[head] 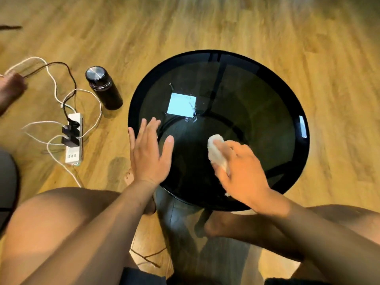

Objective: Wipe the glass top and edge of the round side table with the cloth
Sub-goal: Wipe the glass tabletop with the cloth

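Note:
The round side table [267,83] has a dark smoked-glass top with a black edge and stands on a wooden floor in front of my knees. My right hand [240,169] presses a bunched white cloth [216,151] onto the near middle of the glass. My left hand [152,151] is flat with fingers spread at the table's near-left edge, holding nothing. A bright square reflection and a few wet streaks show on the glass left of centre.
A dark flask with a steel lid [103,87] stands on the floor left of the table. Further left lies a white power strip [74,138] with black plugs and tangled white and black cables. Another person's foot [10,89] shows at the left edge.

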Action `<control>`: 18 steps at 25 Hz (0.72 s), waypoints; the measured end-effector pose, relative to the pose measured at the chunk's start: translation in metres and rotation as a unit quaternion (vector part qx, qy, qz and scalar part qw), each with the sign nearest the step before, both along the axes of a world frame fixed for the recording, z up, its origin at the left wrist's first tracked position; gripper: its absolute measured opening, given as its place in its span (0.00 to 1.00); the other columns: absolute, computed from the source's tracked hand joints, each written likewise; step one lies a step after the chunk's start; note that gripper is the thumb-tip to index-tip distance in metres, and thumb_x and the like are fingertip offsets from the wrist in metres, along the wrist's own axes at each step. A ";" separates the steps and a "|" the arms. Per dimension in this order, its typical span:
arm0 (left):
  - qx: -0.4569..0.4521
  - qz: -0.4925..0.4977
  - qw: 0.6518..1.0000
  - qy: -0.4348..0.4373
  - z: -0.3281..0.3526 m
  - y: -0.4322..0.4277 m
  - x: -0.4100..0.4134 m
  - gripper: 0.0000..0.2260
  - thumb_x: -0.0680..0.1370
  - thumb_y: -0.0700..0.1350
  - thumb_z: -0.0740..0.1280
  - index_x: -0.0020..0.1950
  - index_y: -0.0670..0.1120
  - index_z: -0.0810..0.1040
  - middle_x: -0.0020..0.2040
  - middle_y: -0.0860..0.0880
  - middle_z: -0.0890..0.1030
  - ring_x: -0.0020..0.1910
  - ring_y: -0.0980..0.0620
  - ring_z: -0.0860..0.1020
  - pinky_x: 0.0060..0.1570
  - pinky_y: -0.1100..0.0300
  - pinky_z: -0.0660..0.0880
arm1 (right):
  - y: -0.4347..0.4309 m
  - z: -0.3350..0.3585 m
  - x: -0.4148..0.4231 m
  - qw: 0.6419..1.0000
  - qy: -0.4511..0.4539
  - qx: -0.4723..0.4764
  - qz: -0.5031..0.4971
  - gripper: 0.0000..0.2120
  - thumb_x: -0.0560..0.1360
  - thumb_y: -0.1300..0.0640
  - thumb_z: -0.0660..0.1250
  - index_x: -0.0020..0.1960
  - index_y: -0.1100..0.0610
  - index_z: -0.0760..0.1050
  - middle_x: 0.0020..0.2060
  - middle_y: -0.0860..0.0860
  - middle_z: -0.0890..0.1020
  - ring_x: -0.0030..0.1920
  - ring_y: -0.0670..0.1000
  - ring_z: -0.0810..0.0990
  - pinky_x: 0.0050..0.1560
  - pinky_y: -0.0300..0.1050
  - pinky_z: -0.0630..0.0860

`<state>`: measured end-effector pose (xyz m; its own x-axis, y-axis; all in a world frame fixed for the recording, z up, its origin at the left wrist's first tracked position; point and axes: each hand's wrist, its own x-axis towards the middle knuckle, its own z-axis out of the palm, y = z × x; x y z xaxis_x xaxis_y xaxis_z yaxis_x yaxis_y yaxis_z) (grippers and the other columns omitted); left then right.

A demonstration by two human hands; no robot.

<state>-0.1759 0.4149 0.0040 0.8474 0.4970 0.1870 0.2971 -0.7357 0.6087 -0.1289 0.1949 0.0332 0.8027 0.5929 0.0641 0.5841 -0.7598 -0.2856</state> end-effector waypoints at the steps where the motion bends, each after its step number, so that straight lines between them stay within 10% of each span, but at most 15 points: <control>1: -0.012 -0.008 1.000 -0.011 -0.001 0.000 -0.002 0.23 0.81 0.55 0.53 0.72 0.47 0.67 0.74 0.47 0.70 0.78 0.49 0.59 0.78 0.46 0.44 | 0.021 -0.001 -0.015 0.999 0.005 0.018 0.043 0.27 0.73 0.47 0.66 0.70 0.52 0.68 0.58 0.54 0.78 0.50 0.59 0.76 0.52 0.54 0.75; 5: -0.063 -0.012 0.997 -0.035 -0.003 0.002 -0.002 0.25 0.80 0.56 0.49 0.73 0.47 0.67 0.75 0.47 0.69 0.79 0.50 0.58 0.79 0.48 0.44 | 0.057 0.001 -0.001 0.978 0.000 0.047 0.202 0.24 0.68 0.52 0.74 0.63 0.53 0.74 0.53 0.53 0.80 0.50 0.56 0.79 0.46 0.50 0.79; 13: -0.052 -0.009 0.998 -0.014 0.002 0.002 -0.001 0.26 0.79 0.58 0.49 0.74 0.49 0.65 0.76 0.50 0.67 0.79 0.53 0.55 0.79 0.49 0.41 | 0.003 0.016 0.212 0.961 -0.003 -0.021 -0.275 0.14 0.75 0.53 0.65 0.58 0.58 0.75 0.52 0.66 0.78 0.50 0.69 0.79 0.49 0.57 0.77; 18: -0.102 0.001 0.992 -0.079 0.001 0.001 -0.004 0.25 0.80 0.55 0.51 0.76 0.46 0.63 0.77 0.49 0.65 0.80 0.53 0.53 0.79 0.49 0.41 | 0.085 0.020 0.032 0.996 0.037 0.043 0.064 0.14 0.70 0.48 0.65 0.53 0.51 0.79 0.45 0.52 0.81 0.45 0.56 0.80 0.44 0.50 0.79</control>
